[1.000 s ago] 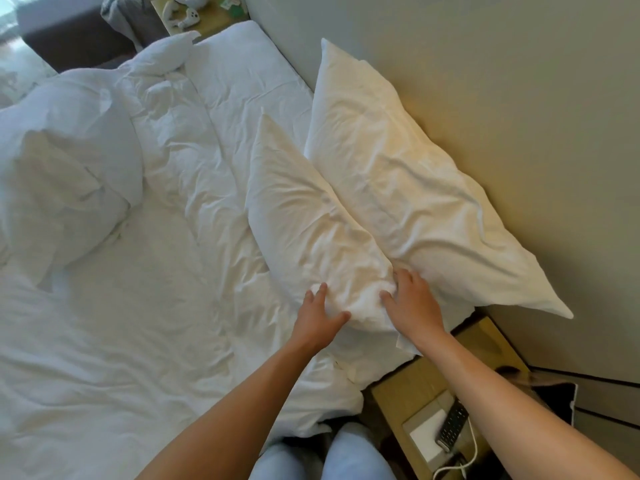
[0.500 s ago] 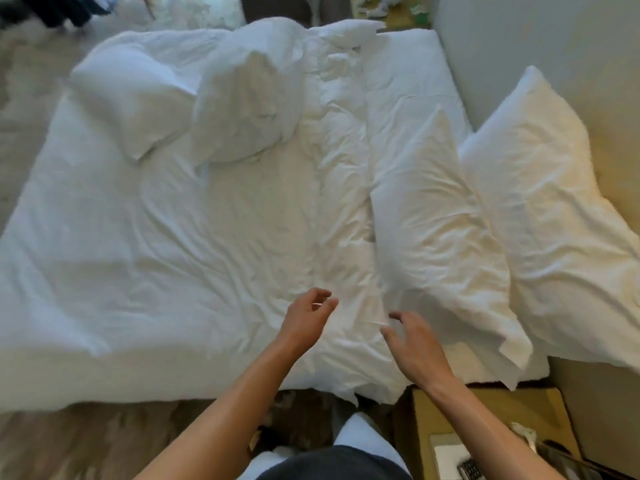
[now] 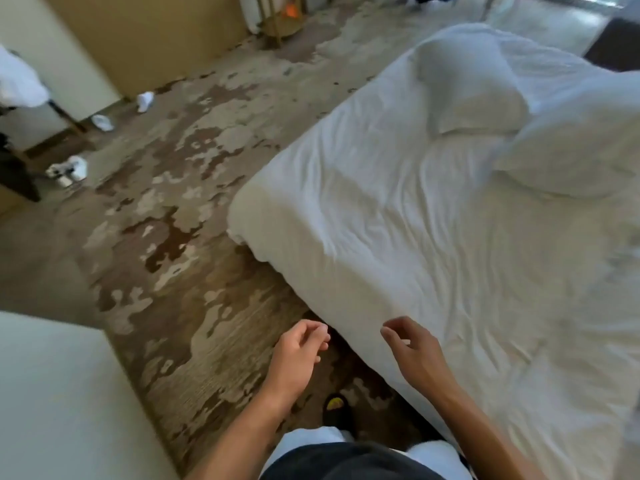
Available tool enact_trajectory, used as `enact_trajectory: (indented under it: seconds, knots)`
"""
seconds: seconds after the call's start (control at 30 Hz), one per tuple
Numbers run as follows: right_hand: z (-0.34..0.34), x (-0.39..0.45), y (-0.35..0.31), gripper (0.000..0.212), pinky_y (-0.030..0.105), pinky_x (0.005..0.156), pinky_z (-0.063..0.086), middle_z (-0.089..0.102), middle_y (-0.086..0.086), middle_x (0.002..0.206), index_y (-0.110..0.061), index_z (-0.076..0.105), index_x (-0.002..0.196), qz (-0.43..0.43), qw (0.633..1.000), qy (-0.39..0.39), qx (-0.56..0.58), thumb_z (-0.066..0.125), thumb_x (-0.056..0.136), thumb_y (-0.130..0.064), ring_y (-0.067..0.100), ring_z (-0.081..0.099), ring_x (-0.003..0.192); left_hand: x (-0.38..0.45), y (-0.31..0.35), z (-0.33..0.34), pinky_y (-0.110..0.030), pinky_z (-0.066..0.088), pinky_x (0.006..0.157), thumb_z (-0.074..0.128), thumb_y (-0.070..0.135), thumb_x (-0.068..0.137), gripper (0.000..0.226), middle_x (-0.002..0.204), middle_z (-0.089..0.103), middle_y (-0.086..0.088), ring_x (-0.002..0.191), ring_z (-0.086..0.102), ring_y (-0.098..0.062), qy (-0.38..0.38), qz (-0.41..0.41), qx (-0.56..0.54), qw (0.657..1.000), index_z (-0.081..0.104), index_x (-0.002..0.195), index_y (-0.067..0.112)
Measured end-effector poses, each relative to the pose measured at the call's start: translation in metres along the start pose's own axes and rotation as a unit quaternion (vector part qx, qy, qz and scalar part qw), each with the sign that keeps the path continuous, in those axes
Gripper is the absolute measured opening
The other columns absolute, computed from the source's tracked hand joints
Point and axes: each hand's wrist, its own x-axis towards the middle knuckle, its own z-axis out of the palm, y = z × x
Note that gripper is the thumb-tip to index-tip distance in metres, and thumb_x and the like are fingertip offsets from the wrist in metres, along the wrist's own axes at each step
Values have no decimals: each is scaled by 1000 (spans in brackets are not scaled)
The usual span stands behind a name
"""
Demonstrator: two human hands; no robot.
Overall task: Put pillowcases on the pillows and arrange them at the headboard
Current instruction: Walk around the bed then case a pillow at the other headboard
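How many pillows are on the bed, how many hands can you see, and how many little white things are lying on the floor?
Pillows on the bed: 2, one farther back and one at the right edge.
Hands: 2, the left hand and the right hand, both empty.
Small white things on the carpet: 3 ().
Total: 7.

Hotel-type bedroom: big bed (image 3: 433, 237) w/ rumpled white sheet, two white pillows (image 3: 485, 98) on its far end. Patterned brown/beige carpet (image 3: 173, 220) left of bed, white socks (image 3: 144, 100) scattered on it further left, beige wall panels (image 3: 145, 36) beyond.
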Motion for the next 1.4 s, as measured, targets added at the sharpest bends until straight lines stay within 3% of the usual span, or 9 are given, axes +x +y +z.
enact_trajectory:
  seconds: [0.27, 0.47, 0.7, 0.87, 1.07, 1.23, 1.33, 1.4]
  knots:
    - [101, 53, -131, 11, 5, 66, 48, 73, -23, 100, -42, 69, 104, -76, 989, -125, -10, 58, 105, -42, -14, 65, 93, 3, -41, -123, -43, 62, 87, 57, 34, 102, 20, 92, 77, 8, 89, 74, -7, 129, -75, -115, 982, 74, 98, 25]
    - [139, 107, -164, 12, 8, 68, 52, 73, -28, 98, -43, 72, 97, -78, 983, -161, -37, 62, 103, -38, -6, 69, 93, 78, -29, -177, -45, 62, 88, 56, 36, 102, 22, 91, 78, 4, 88, 75, -11, 152, -75, -162, 972, 75, 96, 26]
    - [200, 225, -233, 14, 16, 74, 51, 74, -24, 93, -41, 72, 91, -69, 982, -173, -37, 62, 100, -37, -4, 70, 90, 207, 29, -286, -36, 61, 83, 57, 51, 95, 24, 95, 78, 6, 91, 75, -10, 179, -15, -172, 969, 75, 93, 36]
    - [268, 327, -330, 17, 21, 73, 52, 75, -18, 88, -37, 72, 91, -93, 972, -209, -44, 61, 103, -33, 0, 70, 86, 281, 54, -381, -42, 62, 86, 57, 42, 100, 21, 93, 78, 4, 90, 74, -13, 214, -31, -156, 964, 74, 94, 31]
    - [348, 435, -463, 18, 29, 80, 58, 76, -11, 87, -34, 73, 88, -140, 962, -234, -14, 62, 102, -33, 7, 71, 87, 343, 51, -473, -34, 62, 82, 57, 39, 101, 21, 93, 77, 5, 90, 74, -12, 251, -68, -161, 952, 74, 90, 36]
    - [413, 520, -550, 18, 15, 63, 54, 73, -11, 85, -38, 71, 91, -168, 957, -234, -22, 57, 101, -44, 5, 70, 78, 426, 46, -553, -41, 62, 86, 57, 34, 102, 22, 91, 78, 2, 87, 74, -11, 251, -93, -180, 947, 75, 90, 38]
    - [442, 568, -594, 16, 12, 64, 52, 73, -13, 85, -38, 71, 91, -158, 963, -215, -31, 59, 101, -42, 3, 69, 81, 491, 59, -604, -39, 61, 87, 57, 40, 101, 20, 90, 78, 6, 86, 74, -7, 223, -80, -179, 955, 74, 90, 38]
    - [451, 595, -619, 15, 18, 70, 53, 74, -13, 86, -36, 72, 93, -135, 972, -188, -37, 61, 102, -39, 1, 68, 82, 534, 79, -635, -39, 61, 86, 57, 50, 95, 22, 90, 77, 7, 86, 73, -7, 187, -69, -171, 965, 73, 90, 37]
